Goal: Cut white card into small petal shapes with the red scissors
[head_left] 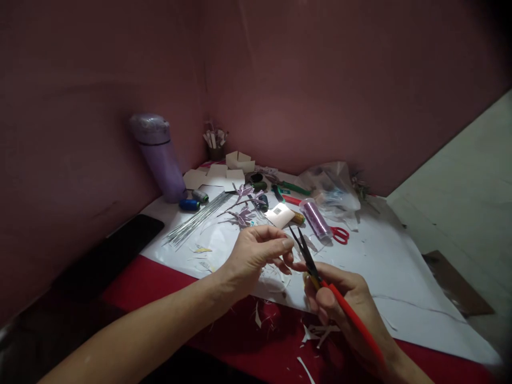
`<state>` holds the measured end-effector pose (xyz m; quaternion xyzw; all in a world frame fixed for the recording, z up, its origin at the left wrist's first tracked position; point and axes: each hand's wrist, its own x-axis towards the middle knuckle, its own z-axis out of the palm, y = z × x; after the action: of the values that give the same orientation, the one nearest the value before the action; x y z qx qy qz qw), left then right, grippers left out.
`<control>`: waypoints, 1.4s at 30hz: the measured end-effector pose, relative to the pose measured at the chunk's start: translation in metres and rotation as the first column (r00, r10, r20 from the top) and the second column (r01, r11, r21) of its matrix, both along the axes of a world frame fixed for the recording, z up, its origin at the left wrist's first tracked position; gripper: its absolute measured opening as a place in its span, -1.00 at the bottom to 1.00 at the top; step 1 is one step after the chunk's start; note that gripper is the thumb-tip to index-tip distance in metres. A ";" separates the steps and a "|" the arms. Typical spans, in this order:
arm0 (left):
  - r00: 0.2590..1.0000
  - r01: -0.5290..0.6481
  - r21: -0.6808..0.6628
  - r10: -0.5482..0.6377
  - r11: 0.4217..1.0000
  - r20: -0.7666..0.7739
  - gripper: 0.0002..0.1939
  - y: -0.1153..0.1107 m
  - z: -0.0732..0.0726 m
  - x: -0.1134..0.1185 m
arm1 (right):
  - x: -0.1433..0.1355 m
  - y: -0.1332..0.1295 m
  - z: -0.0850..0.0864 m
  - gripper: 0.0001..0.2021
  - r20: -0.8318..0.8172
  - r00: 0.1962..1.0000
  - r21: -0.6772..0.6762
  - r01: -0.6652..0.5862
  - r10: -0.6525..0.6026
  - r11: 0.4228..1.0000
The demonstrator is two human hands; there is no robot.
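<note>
My right hand (344, 306) grips red-handled pliers (320, 277), their thin black jaws pointing up and left. My left hand (258, 250) pinches something small between thumb and fingertips right beside the jaw tips; the piece is too small to make out. Both hands hover over the front edge of a white paper sheet (380, 256) lying on a red cloth (160, 277). Just beyond the left hand sit purple paper flowers (244, 205) and a bundle of thin silver wires (198, 218).
A purple flask (158, 157) stands at the back left with thread spools (194, 200) beside it. Red scissors (340, 234), a purple bead tube (316, 218), green-handled tools (290, 188), card pieces (224, 176) and a plastic bag (334, 189) crowd the sheet's far side. A black phone (120, 248) lies left. Paper scraps litter the cloth.
</note>
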<state>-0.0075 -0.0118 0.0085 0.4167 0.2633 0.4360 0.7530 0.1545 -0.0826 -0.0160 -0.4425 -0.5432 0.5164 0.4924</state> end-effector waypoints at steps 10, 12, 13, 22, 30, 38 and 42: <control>0.999 -0.016 0.022 0.016 1.000 -0.037 -0.84 0.000 0.000 0.000 | 0.002 0.001 0.000 -0.58 0.042 0.999 0.006 -0.020 0.019 1.000; 0.999 -0.015 0.018 0.016 1.000 -0.037 -0.83 0.000 -0.001 0.000 | 0.001 0.001 0.000 -0.59 0.046 0.999 -0.004 -0.013 0.013 1.000; 0.999 -0.017 0.015 0.018 1.000 -0.037 -0.83 0.000 -0.001 0.000 | 0.001 0.002 0.000 -0.58 0.047 0.999 -0.010 -0.007 0.008 1.000; 0.998 -0.056 -0.010 0.056 0.998 -0.032 -0.84 -0.003 -0.004 0.001 | -0.001 0.003 0.001 -0.58 0.032 0.999 -0.076 0.006 -0.003 0.997; 0.998 -0.055 -0.033 0.054 0.998 -0.024 -0.83 -0.004 -0.004 0.003 | 0.000 0.003 0.001 -0.66 0.062 0.997 -0.077 0.038 -0.033 0.996; 0.997 -0.072 -0.035 0.071 0.997 -0.026 -0.83 -0.005 -0.004 0.004 | -0.001 0.004 0.002 -0.61 0.105 0.993 -0.078 0.069 -0.060 0.995; 0.997 -0.073 -0.045 0.071 0.996 -0.032 -0.84 -0.004 -0.003 0.003 | -0.001 0.005 0.003 -0.57 0.094 0.994 -0.104 0.073 -0.063 0.992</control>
<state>-0.0043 -0.0162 0.0052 0.3961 0.2995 0.4503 0.7421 0.1537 -0.0775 -0.0134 -0.5096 -0.5210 0.5071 0.4601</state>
